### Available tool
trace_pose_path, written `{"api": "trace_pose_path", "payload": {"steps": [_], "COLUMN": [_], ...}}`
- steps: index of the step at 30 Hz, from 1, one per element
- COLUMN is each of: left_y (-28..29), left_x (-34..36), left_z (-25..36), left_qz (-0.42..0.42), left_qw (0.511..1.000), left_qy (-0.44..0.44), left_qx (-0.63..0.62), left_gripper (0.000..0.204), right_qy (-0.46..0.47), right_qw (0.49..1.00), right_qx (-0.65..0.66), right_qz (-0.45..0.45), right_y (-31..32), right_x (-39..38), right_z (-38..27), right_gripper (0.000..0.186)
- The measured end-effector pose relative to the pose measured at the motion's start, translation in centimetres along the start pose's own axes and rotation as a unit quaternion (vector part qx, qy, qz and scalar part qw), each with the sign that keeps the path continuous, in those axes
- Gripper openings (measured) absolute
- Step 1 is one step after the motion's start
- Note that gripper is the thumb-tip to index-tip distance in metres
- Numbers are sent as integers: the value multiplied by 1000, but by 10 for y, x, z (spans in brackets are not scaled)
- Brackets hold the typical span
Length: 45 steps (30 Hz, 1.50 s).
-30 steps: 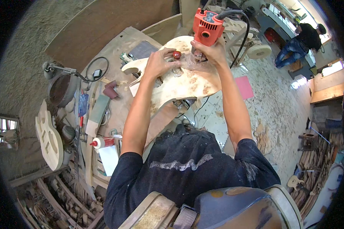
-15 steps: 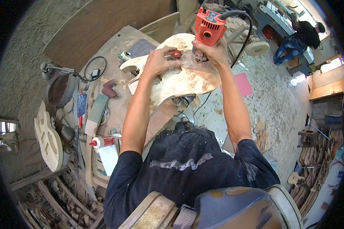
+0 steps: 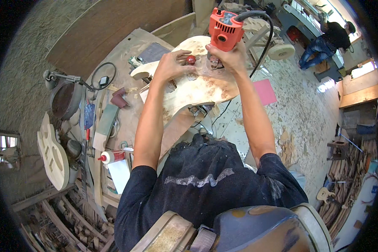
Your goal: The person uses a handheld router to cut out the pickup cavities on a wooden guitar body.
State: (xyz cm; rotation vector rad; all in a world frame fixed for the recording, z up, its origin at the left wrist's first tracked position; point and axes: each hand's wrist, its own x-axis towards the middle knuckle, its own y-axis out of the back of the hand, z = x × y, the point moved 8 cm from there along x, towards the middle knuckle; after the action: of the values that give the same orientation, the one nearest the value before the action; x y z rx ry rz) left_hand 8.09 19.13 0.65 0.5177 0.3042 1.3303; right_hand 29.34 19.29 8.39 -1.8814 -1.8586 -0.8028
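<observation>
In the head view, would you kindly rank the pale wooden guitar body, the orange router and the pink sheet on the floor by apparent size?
1. Pale wooden guitar body, clearly largest.
2. Orange router.
3. Pink sheet, though it lies farther away on the floor, so its ranking against the router is unsure.

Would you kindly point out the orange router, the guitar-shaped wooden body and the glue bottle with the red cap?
orange router (image 3: 225,27), head view, on its orange motor housing.
guitar-shaped wooden body (image 3: 197,90), head view, on its pale top face.
glue bottle (image 3: 109,157), head view, on its white body.
</observation>
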Motion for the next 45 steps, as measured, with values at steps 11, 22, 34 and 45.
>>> {"api": "trace_pose_path", "payload": {"steps": [11, 22, 34, 45], "left_y": [8, 12, 5, -8], "left_x": [2, 2, -1, -2], "left_z": [-11, -20, -18, -2], "left_qz": [-6, -7, -16, -12], "left_qw": [1000, 1000, 999, 1000], "left_qy": [4, 12, 1, -22], "left_qx": [-25, -22, -40, -17], "left_gripper": [73, 73, 73, 77], "right_qy": [-6, 7, -26, 2], "right_qw": [1000, 999, 999, 999], "right_qx": [-10, -35, 32, 31], "right_qz": [-8, -10, -21, -8], "right_y": [-10, -18, -17, -1], "right_x": [-4, -6, -7, 0], "right_z": [0, -7, -1, 8], "right_gripper": [58, 64, 61, 57]}}
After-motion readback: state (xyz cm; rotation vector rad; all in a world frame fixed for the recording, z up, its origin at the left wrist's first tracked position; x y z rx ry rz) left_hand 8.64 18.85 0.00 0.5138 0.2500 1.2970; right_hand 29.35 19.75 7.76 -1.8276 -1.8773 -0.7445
